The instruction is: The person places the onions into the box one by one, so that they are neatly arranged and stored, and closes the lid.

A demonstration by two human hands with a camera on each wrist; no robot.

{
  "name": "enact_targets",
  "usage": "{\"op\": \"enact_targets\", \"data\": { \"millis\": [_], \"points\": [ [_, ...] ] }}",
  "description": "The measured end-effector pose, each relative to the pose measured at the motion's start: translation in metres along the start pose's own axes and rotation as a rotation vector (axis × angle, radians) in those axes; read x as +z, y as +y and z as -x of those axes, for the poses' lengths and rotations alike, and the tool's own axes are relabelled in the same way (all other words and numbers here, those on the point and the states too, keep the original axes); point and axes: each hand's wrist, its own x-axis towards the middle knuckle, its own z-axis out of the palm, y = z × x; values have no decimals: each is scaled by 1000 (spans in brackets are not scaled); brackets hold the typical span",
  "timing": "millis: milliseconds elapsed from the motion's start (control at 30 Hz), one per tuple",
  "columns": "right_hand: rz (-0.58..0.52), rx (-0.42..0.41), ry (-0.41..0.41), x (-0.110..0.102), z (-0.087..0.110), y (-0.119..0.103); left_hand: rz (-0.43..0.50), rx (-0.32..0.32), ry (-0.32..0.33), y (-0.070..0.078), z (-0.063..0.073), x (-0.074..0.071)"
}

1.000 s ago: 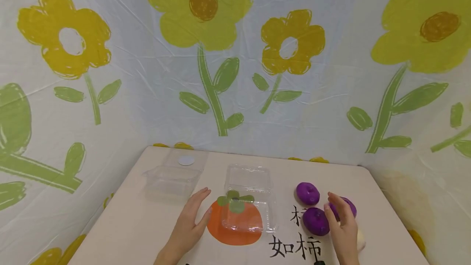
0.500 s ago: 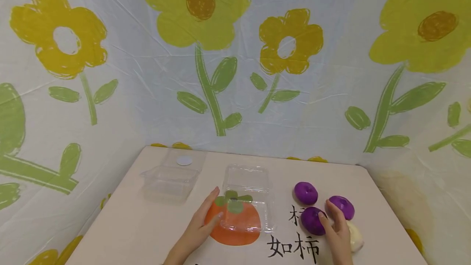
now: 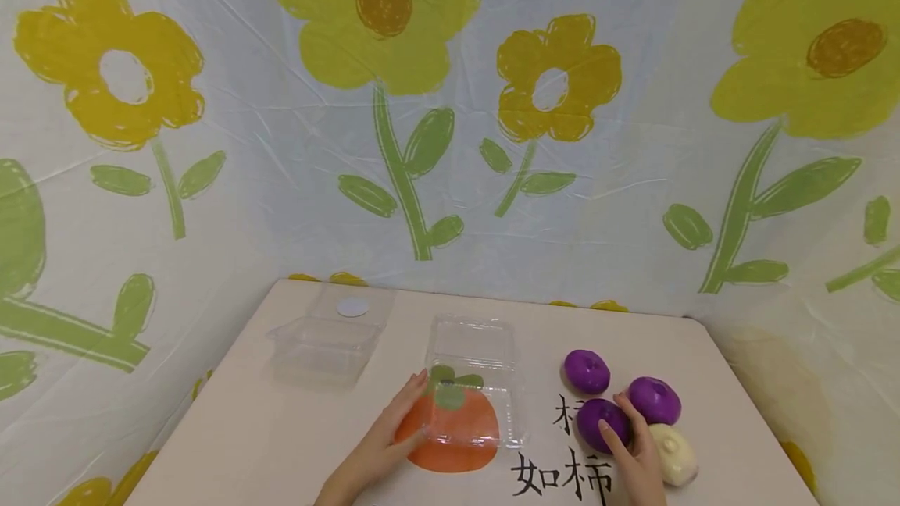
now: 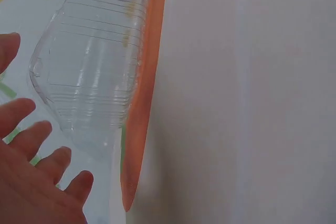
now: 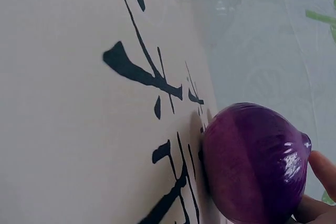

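Three purple onions sit toward the lower right of the head view, and the person's right hand [image 3: 636,453] is at the nearest, darkest one. The near purple onion [image 3: 596,423] lies left of the pale vegetable [image 3: 677,455]; the far purple onion [image 3: 587,372] and the right purple onion [image 3: 655,400] are above it in the frame.

What I notice changed: half a second ago this hand reached over more of the pale vegetable, which now shows almost whole. Thumb and forefinger are at the near onion, curled against its right side; I read that as a pinch. From the right wrist, two digits meet the onion at lower right; I cannot tell the others. It appears to be on the table [image 3: 239,443].

The left hand [image 3: 385,437] has shifted right, to the left edge of the open clear container [image 3: 473,342], low centre. Its fingers are spread and hold nothing; I cannot judge from here whether they touch the plastic.

For the work, I take it that one hand has the onion in reach of lifting and the other attends the container. A second clear container [image 3: 325,342] stands farther left.
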Motion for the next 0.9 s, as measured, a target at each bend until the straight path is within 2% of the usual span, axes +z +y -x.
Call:
{"op": "enact_targets", "data": {
  "millis": [133, 267, 367, 533, 700, 900],
  "points": [
    [14, 12, -15, 2, 2, 2, -42, 30, -82, -8, 3, 2],
    [-16, 58, -18, 3, 3, 4, -126, 160, -76, -15, 4, 4],
    [-50, 131, -28, 4, 2, 3, -176, 207, -54, -20, 4, 4],
    [-35, 200, -38, 6, 5, 1, -239, 223, -40, -24, 7, 3],
    [-3, 210, -29, 7, 6, 2, -329, 255, -25, -26, 8, 1],
    [0, 215, -10, 8, 6, 5, -356, 288, -6, -26, 7, 0]
  ]
}}
